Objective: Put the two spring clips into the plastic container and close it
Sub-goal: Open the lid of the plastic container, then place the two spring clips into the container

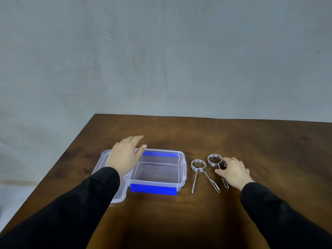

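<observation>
A clear plastic container [182, 169] with blue latch strips stands open and empty on the brown table. Its clear lid [103, 161] lies flat just left of it, partly under my arm. My left hand [124, 156] hovers over the container's left rim and the lid, fingers spread, holding nothing. Two metal spring clips lie to the right of the container. The left clip [198, 166] lies free. My right hand [233, 172] rests on the right clip [213, 159], thumb and fingers pinching its wire just below the coil; its legs are partly hidden under my palm.
The wooden table [215, 137] ends at a far edge in front of a grey wall, and its left edge runs diagonally close to the lid. Bare tabletop lies in front of the container and beyond the clips.
</observation>
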Demonstrator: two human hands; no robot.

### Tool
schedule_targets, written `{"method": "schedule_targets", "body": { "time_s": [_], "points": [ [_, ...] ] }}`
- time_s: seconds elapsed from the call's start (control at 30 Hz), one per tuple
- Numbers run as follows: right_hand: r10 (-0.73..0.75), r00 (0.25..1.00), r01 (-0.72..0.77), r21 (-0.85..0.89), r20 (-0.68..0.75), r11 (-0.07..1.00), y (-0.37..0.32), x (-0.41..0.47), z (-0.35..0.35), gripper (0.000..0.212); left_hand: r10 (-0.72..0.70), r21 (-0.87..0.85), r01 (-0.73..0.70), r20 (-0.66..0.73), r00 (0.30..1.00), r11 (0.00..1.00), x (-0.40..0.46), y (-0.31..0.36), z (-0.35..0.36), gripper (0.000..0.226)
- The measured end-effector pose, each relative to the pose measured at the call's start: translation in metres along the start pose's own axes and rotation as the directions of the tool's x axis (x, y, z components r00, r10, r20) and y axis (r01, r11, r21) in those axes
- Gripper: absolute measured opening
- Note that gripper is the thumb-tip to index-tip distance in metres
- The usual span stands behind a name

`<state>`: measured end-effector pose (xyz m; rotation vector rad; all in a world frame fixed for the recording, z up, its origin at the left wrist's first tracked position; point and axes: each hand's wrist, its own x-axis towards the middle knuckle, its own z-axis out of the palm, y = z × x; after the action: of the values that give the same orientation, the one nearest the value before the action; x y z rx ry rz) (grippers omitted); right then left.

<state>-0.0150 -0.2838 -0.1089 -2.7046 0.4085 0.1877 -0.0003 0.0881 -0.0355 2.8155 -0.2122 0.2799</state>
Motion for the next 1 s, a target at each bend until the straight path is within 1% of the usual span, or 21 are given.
{"method": "schedule_targets", "body": {
  "time_s": [0.07, 0.13, 0.23, 0.3, 0.37, 0.4, 0.47, 0.5, 0.6, 0.67, 0.8, 1.0],
  "points": [
    [0.004, 1.0, -0.003, 0.046, -0.025, 0.999, -0.005, 0.001, -0.002, 0.055, -0.07, -0.045, 0.069, -0.016, 0.997, 0.997, -0.004, -0.019, 0.001, 0.047],
    [-0.024, 0.998, 0.029, 0.093, -0.055, 0.995, -0.015, 0.002, -0.011, 0.05, -0.16, -0.109, 0.159, -0.003, 0.987, 0.981, -0.011, -0.039, 0.004, 0.047],
    [-0.147, 0.985, 0.163, 0.231, -0.088, 0.959, -0.045, -0.002, -0.031, 0.048, -0.238, -0.179, 0.253, 0.101, 0.966, 0.951, -0.027, -0.07, 0.02, 0.047],
    [-0.262, 0.962, 0.273, 0.299, -0.077, 0.914, -0.076, -0.01, -0.046, 0.046, -0.241, -0.262, 0.283, 0.183, 0.953, 0.923, -0.035, -0.083, 0.03, 0.048],
    [-0.414, 0.909, 0.409, 0.277, -0.044, 0.869, -0.112, -0.02, -0.055, 0.046, -0.214, -0.371, 0.29, 0.233, 0.949, 0.882, -0.042, -0.09, 0.038, 0.046],
    [-0.487, 0.873, 0.475, 0.245, -0.015, 0.845, -0.131, -0.026, -0.055, 0.046, -0.193, -0.414, 0.278, 0.236, 0.952, 0.867, -0.045, -0.093, 0.041, 0.046],
    [-0.597, 0.799, 0.578, 0.183, 0.073, 0.795, -0.158, -0.034, -0.049, 0.047, -0.146, -0.456, 0.239, 0.229, 0.962, 0.857, -0.049, -0.094, 0.05, 0.049],
    [-0.63, 0.767, 0.615, 0.142, 0.123, 0.776, -0.17, -0.037, -0.039, 0.049, -0.127, -0.459, 0.224, 0.233, 0.964, 0.86, -0.051, -0.097, 0.053, 0.052],
    [-0.66, 0.706, 0.68, 0.016, 0.255, 0.733, -0.194, -0.04, -0.005, 0.052, -0.042, -0.447, 0.156, 0.256, 0.966, 0.881, -0.052, -0.098, 0.053, 0.05],
    [-0.638, 0.701, 0.682, -0.036, 0.319, 0.73, -0.201, -0.04, 0.015, 0.053, -0.002, -0.435, 0.116, 0.255, 0.967, 0.893, -0.053, -0.094, 0.05, 0.051],
    [-0.579, 0.72, 0.643, -0.053, 0.383, 0.764, -0.207, -0.036, 0.039, 0.055, -0.001, -0.418, 0.115, 0.264, 0.965, 0.901, -0.054, -0.096, 0.049, 0.053],
    [-0.581, 0.678, 0.671, -0.056, 0.451, 0.74, -0.211, -0.026, 0.058, 0.052, -0.034, -0.38, 0.139, 0.271, 0.962, 0.915, -0.053, -0.092, 0.044, 0.051]
  ]
}}
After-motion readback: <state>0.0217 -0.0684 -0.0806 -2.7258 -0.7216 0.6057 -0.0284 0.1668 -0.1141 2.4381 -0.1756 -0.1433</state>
